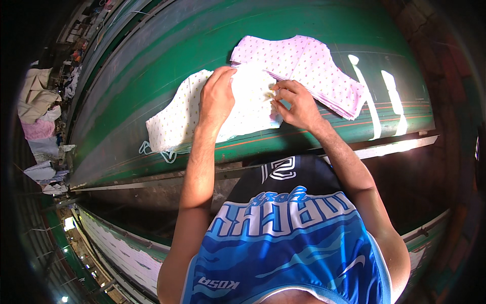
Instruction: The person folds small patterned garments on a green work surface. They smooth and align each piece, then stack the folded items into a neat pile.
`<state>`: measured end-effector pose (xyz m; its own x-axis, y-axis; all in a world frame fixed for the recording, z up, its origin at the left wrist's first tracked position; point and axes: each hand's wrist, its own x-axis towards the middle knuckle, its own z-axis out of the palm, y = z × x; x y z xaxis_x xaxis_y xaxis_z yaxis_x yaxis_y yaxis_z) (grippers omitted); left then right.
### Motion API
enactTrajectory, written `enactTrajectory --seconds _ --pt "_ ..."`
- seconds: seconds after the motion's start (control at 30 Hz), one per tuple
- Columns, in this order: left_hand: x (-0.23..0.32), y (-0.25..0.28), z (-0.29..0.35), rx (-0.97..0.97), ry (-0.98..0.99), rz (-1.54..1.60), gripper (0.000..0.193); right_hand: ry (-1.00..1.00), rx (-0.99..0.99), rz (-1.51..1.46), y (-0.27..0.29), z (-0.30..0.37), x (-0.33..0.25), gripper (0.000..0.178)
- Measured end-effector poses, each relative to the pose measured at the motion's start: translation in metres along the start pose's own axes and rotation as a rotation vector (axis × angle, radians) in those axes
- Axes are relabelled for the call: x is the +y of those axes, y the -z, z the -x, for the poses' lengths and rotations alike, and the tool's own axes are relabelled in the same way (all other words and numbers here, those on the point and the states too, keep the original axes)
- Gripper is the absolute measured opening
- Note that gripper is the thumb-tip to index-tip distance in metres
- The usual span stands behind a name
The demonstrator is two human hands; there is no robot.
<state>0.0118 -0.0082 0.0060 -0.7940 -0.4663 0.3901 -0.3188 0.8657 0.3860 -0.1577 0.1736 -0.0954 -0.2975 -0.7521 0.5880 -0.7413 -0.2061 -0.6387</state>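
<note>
A white fabric piece (185, 109) with small dots, cut in a curved garment shape, lies on the green tabletop, its middle washed out by bright sunlight. My left hand (217, 96) rests on it with fingers stretched toward its far edge. At its right end my right hand (295, 104) is closed in a pinch on the fabric, thumb and fingertips together over a small fold. Just beyond my right hand lies a stack of pink dotted fabric pieces (304, 61) of similar shape, partly next to the white one. Light-blue cord loops (168, 156) stick out under the white piece's near left corner.
The long green table (167, 50) has a raised rail (395, 147) along its near edge, close to my body. Sunlight patches fall on its right part. Piles of cloth (38, 101) lie at the far left. Another long table (126, 248) stands behind me at lower left.
</note>
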Motion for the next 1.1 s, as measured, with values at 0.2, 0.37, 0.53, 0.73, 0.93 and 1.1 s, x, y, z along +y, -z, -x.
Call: enactTrajectory --seconds 0.2,0.37,0.53,0.73,0.93,1.1 --pt "-0.014 -0.011 0.006 -0.004 -0.123 -0.198 0.026 0.051 0.009 0.002 0.008 -0.014 -0.001 0.015" --pt "-0.011 -0.015 0.007 0.082 -0.060 -0.119 0.028 -0.053 -0.175 -0.154 0.016 -0.048 -0.015 0.015" --pt "-0.007 -0.011 0.014 0.203 -0.064 -0.021 0.027 0.012 -0.204 -0.206 -0.007 -0.092 -0.002 0.016" --pt "0.006 -0.012 0.020 0.182 -0.062 -0.098 0.036 0.076 -0.225 -0.120 -0.022 -0.117 0.010 0.015" --pt "-0.003 -0.022 0.023 0.277 -0.037 -0.089 0.033 0.141 -0.251 -0.043 -0.026 -0.124 0.012 0.021" --pt "0.031 -0.025 0.022 0.062 -0.200 0.181 0.013 0.136 -0.203 -0.063 -0.024 -0.122 0.021 0.023"
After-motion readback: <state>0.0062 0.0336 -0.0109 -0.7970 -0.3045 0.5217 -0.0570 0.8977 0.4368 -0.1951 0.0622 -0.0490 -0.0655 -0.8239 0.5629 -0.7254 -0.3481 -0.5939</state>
